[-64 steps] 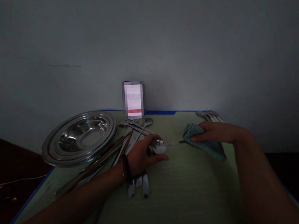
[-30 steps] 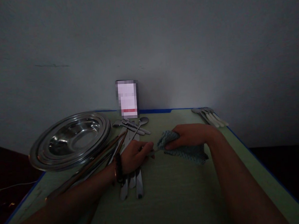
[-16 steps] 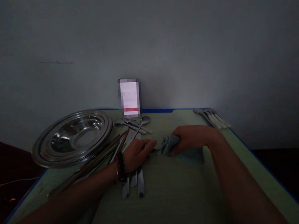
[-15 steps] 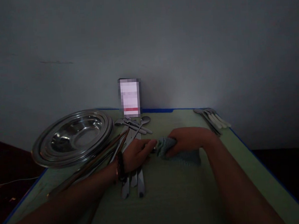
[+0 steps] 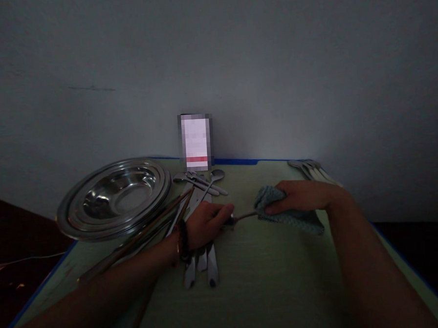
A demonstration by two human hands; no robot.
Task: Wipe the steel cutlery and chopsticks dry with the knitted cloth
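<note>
My left hand [image 5: 205,223] is closed on one end of a metal spoon [image 5: 246,215], whose thin handle points right. Most of the spoon's bowl is hidden by my fingers. At the other end, my right hand [image 5: 305,196] pinches a folded grey-green knitted cloth [image 5: 299,221] around the handle tip, and a corner of the cloth hangs down. Under and beside my left wrist lie several table knives [image 5: 211,267]. Just beyond them are loose spoons [image 5: 217,175] in a crossed heap.
A stack of shiny metal plates [image 5: 71,216] stands at the left, with long wooden chopsticks [image 5: 135,242] beside it. White-handled cutlery [image 5: 315,171] lies at the table's far right corner. A blurred lit screen [image 5: 196,138] leans on the wall behind the pale green table [image 5: 265,279].
My right hand and the cloth have slid right, away from my left hand, baring a length of the spoon's handle. My left hand keeps its grip. The view has shifted slightly.
</note>
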